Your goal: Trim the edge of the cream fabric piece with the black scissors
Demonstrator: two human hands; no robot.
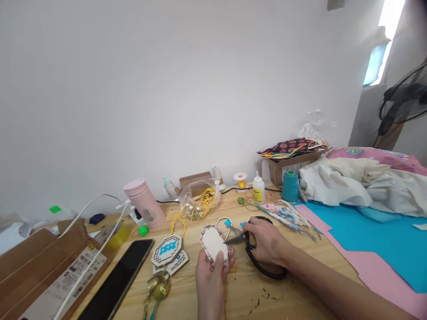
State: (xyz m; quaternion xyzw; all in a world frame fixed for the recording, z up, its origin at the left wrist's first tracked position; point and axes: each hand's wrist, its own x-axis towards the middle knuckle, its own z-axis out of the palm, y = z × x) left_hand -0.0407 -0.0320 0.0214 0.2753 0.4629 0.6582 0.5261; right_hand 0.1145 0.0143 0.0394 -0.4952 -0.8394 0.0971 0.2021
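Observation:
My left hand point(213, 275) grips a white oval plaque point(212, 244) edged with dark patterned fabric, thumb on its face. My right hand point(267, 240) holds black-handled scissors point(238, 238), blades parted, with a tip at the plaque's right edge. Just behind the plaque lie a white ring-like piece point(219, 220) and a small blue cutout point(228, 223). To the left rest octagonal wooden pendants point(167, 250) with blue centres, yellow cord and gold bells point(161, 290). Small dark scraps point(264, 294) are scattered on the wood below my right hand.
A phone point(116, 280), cardboard box point(43, 266) and pink tumbler point(145, 202) stand left. Behind are a bag of bells point(200, 202), glue bottle point(258, 189) and teal thread spool point(290, 186). Blue fabric point(373, 235), pink fabric point(376, 271) and white cloth point(360, 178) lie right.

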